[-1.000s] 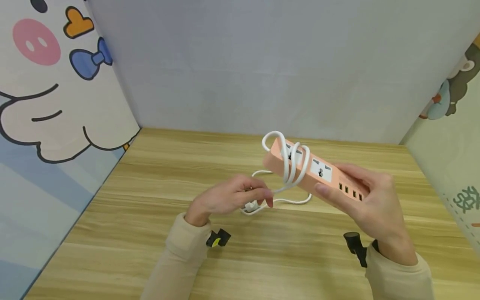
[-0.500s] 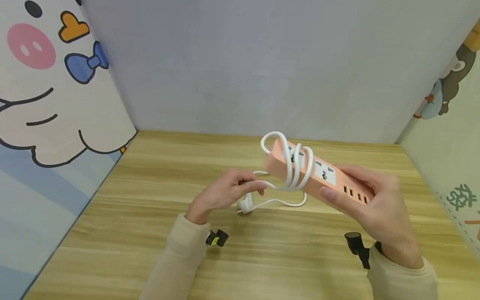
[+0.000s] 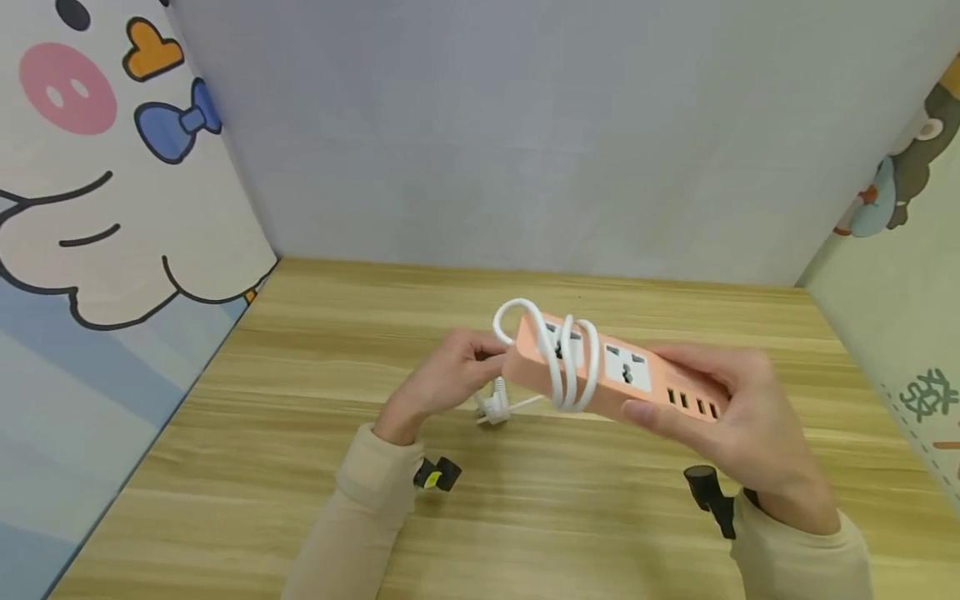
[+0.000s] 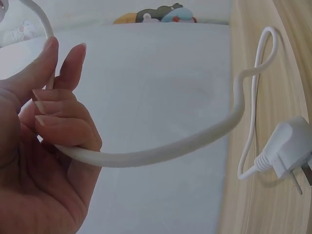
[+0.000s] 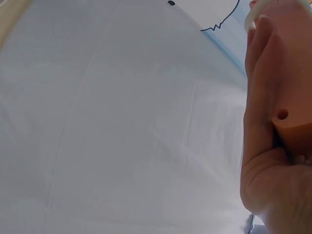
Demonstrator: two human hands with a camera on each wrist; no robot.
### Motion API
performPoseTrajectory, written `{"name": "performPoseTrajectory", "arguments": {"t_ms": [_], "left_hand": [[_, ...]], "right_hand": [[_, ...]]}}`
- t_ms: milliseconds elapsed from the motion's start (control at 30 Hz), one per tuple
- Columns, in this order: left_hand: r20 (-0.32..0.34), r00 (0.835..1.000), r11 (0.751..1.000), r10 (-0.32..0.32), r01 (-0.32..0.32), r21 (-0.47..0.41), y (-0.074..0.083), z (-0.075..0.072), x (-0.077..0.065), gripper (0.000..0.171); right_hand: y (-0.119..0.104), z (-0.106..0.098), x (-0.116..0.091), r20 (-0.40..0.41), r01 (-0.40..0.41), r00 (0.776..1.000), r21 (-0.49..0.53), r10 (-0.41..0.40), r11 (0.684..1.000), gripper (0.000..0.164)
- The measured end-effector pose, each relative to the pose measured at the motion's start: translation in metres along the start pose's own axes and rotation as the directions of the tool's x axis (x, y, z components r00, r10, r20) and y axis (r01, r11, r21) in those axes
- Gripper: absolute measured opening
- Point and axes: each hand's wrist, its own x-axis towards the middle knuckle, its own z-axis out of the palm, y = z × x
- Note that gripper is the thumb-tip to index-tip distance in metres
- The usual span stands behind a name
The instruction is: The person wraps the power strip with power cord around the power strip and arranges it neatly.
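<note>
White cord [image 3: 569, 367] is encircling the peach power strip [image 3: 628, 368], sitting lower than before. Right hand [image 3: 742, 421] is gripping it; left hand [image 3: 447, 377] is pinching the cord.

1. We're in a screened-off, booth-like spot; home, office or lab, we can't tell.
2. We see a wood-grain tabletop [image 3: 225, 475], plain pale backdrop [image 3: 510, 150] behind.
3. Cartoon-printed left panel [image 3: 112, 279] and right panel [image 3: 892, 308] flank it.
</note>
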Motion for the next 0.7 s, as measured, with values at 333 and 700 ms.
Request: {"name": "performPoseTrajectory", "arguments": {"t_ms": [333,700], "left_hand": [[-0.149,0.987,0.998,-0.053,0.049,-0.034,0.0027,-0.0007,-0.0002,0.013],[-0.262,0.960,0.995,-0.096,0.093,-0.025,0.0031,0.0019,0.0001,0.007]], "right_hand": [[-0.0014,0.0017,0.0004,0.082,0.008,0.997,-0.048,-0.004,0.999,0.044],[0.0019,0.0040,0.0034,0.137,-0.008,0.990,-0.091,0.021,0.996,0.038]]}}
